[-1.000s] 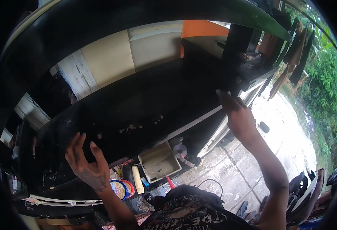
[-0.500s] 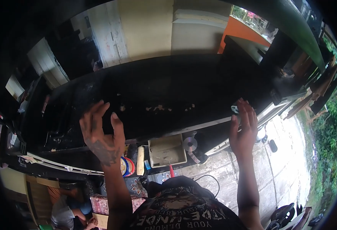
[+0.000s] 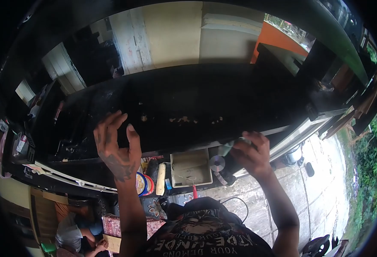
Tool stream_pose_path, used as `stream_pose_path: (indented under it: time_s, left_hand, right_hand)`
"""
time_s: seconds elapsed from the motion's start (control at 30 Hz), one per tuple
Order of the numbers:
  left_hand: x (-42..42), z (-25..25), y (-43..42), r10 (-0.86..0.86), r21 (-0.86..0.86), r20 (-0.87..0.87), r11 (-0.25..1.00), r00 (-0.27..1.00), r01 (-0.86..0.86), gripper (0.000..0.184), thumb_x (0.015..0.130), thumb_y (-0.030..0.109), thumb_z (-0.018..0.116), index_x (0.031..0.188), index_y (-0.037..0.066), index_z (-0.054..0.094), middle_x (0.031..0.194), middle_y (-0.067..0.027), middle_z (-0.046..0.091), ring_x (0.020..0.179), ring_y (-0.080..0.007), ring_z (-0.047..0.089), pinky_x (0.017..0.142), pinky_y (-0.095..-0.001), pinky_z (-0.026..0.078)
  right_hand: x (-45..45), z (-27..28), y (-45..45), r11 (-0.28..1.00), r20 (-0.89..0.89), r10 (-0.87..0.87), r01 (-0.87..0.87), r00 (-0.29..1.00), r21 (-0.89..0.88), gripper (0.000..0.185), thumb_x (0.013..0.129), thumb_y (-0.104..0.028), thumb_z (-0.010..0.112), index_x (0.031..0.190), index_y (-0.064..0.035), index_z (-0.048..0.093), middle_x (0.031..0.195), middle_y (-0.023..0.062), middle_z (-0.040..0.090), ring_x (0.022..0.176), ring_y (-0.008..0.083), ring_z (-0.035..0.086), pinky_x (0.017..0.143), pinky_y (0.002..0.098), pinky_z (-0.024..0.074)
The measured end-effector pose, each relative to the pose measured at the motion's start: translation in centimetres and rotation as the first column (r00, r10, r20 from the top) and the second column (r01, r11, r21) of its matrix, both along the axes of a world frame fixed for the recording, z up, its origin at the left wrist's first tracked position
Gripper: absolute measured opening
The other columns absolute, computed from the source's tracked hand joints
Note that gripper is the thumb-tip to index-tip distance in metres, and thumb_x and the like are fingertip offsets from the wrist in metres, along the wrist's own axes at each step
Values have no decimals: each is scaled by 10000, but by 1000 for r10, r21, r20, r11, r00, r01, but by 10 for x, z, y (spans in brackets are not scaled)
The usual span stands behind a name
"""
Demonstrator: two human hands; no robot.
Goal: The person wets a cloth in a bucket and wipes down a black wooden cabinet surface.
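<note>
My left hand [image 3: 117, 147] hovers over the near left part of a broad black surface [image 3: 197, 92], its fingers curved and apart with nothing in them. Thumb and fingers of my right hand [image 3: 256, 153] close on a small pale greenish thing [image 3: 226, 148], smeared by motion, whose kind I cannot make out. This hand is at the surface's near edge, right of the middle. Beige spots [image 3: 183, 119] dot the black surface between and beyond my hands.
Below the near edge sit a shallow tray [image 3: 211, 171], a red handle [image 3: 195, 191], a cream cylinder [image 3: 161, 180], a shiny disc-shaped roll [image 3: 217, 163] and round tubs [image 3: 141, 185]. Another person [image 3: 70, 235] sits at lower left. Concrete paving [image 3: 278, 195] lies on the right.
My right hand has moved left and toward me, its fingers bending around the pale thing. My left hand keeps almost the same pose. The whole view has shifted slightly.
</note>
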State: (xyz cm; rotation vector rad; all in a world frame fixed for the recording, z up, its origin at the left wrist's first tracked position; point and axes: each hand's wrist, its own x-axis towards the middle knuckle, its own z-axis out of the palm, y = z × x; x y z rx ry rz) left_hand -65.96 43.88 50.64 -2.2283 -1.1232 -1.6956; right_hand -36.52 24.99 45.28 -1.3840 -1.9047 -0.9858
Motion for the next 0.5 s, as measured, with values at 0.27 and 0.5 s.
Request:
stream_pose_path:
  time_s: [0.27,0.5]
  left_hand:
    - [-2,0,0,-186,82,188,981,964,174,426,1018,283,454,1084,-44,719,1141,-195,701,1127,-330,654,1009,-451,487]
    - [-33,-9,7,-377,122,452,924,808,363,574,1051,343,311,1113,-106,665,1177,-244,648,1140,-328,654,1063,-444,478]
  right_hand:
    - [-12,7,1,999,1,-49,49,999,19,185,713,-184,836,891,-230,815,1118,-54,672,1083,183,586,981,429,464]
    - [-87,28,63,976,-53,206,-209,977,-61,272,766,-201,804,1037,-216,817,1218,-20,639,1093,187,584,978,425,483]
